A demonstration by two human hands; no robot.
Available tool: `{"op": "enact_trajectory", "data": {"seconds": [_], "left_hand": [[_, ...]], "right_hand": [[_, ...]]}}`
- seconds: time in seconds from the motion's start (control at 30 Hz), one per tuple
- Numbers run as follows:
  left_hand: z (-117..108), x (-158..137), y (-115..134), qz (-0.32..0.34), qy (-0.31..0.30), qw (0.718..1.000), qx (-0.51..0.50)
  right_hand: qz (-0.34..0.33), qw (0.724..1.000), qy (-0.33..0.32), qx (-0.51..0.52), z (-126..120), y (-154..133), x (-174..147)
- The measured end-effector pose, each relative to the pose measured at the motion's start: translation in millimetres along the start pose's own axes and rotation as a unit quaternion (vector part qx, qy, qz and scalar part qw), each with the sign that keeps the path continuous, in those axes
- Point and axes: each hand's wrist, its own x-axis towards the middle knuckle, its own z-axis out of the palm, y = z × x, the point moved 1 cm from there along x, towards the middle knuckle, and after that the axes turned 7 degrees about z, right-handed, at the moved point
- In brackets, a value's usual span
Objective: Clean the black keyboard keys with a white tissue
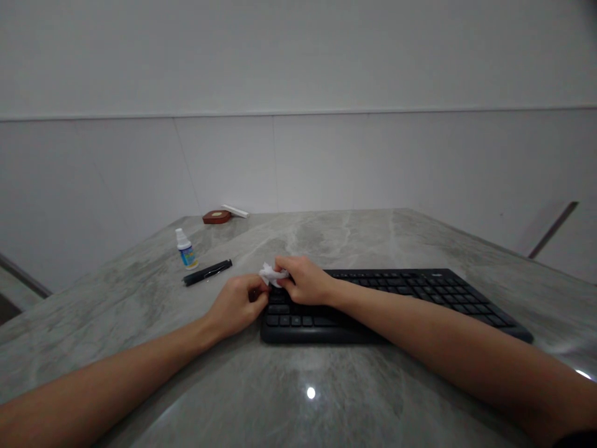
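Observation:
A black keyboard (321,320) lies on the grey marbled table, partly covered by my right forearm. Over its upper left corner, my right hand (305,281) is closed around a crumpled white tissue (269,272). My left hand (239,303) is at the keyboard's left edge, its fingers curled in a pinch against the tissue's left end. The exact contact of the left fingertips is partly hidden.
Left of the keyboard lie what look like black pens (208,272) side by side. Behind them stands a small white bottle (186,250) with a blue and yellow label. A reddish-brown case (217,216) and a white flat piece (236,211) lie near the back wall.

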Motion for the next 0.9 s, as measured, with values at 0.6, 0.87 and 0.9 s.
{"op": "enact_trajectory", "data": {"seconds": [0.6,0.87,0.9], "left_hand": [[0.9,0.0,-3.1,-0.007,-0.007,0.999,-0.032],[0.8,1.2,-2.1,-0.006,-0.004,1.000,-0.021],[0.8,1.0,-2.4,-0.005,-0.004,1.000,-0.021]], "right_hand": [[-0.007,1.000,-0.021,0.002,-2.3,-0.9,-1.1],[-0.015,0.998,-0.034,0.046,-1.2,-0.6,-1.6],[-0.017,0.998,-0.035,0.042,-1.8,-0.9,-2.0]]}}
